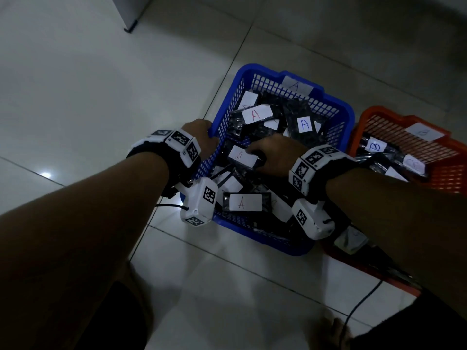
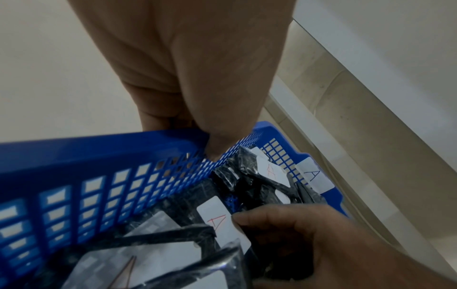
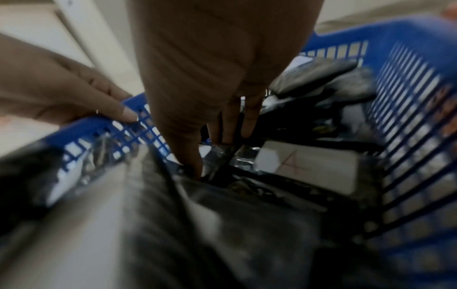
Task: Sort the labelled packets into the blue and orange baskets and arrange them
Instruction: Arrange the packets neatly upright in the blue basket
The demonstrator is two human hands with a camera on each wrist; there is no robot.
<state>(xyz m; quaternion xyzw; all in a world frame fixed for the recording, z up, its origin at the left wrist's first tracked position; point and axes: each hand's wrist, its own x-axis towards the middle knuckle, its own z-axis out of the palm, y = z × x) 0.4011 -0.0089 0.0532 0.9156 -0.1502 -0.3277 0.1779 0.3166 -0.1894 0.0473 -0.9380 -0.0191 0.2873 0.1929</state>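
The blue basket [image 1: 346, 114] [image 2: 99, 148] [image 3: 395, 29], tagged A [image 1: 295, 85], stands on the floor and holds several black packets with white A labels. To its right is the orange basket [image 1: 449, 178], tagged B [image 1: 424, 132], with B packets inside. My left hand [image 1: 202, 137] [image 2: 197, 78] [image 3: 74, 93] grips the blue basket's left rim, thumb inside the mesh. My right hand [image 1: 273, 155] [image 2: 309, 234] [image 3: 210, 78] reaches into the blue basket, and its thumb and fingers pinch an A-labelled packet [image 1: 240, 155] [image 2: 220, 221] near the left wall. The right wrist view is blurred.
The baskets stand on pale floor tiles [image 1: 101, 84]. A white cabinet corner with a dark foot [image 1: 131, 29] is at the far left. A black cable [image 1: 361, 299] runs across the floor near my foot [image 1: 333, 329]. A wall skirting [image 2: 346, 117] lies beyond the blue basket.
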